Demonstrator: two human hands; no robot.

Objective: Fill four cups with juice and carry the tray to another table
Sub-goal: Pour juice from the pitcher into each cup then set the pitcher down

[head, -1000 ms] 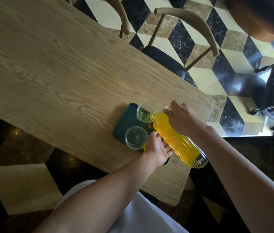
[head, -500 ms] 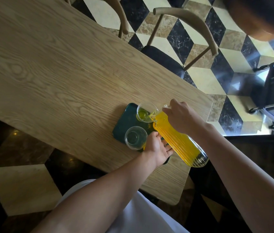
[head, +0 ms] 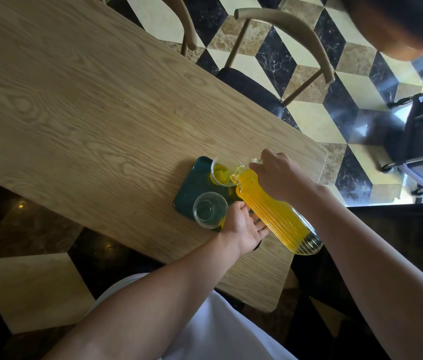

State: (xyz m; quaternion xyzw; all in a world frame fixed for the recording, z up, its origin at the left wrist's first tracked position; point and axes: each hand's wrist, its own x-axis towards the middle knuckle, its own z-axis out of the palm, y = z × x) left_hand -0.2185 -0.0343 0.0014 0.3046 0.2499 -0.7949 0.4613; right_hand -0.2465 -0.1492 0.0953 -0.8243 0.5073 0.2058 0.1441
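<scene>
Tabletop (head: 80, 105) of light oak-grain wood carries dark green rectangular tray (head: 192, 185) near its right end. Clear plastic cup (head: 210, 209) on tray's near side, no juice visible in it. Left hand (head: 243, 226) just beside that cup, fingers curled around something yellow, object mostly hidden. Second clear plastic cup (head: 221, 172) on tray's far side, partly filled with yellow juice. Ribbed clear glass bottle of yellow juice (head: 275, 211) tilted, mouth over far cup. Right hand (head: 278, 174) grips bottle neck.
</scene>
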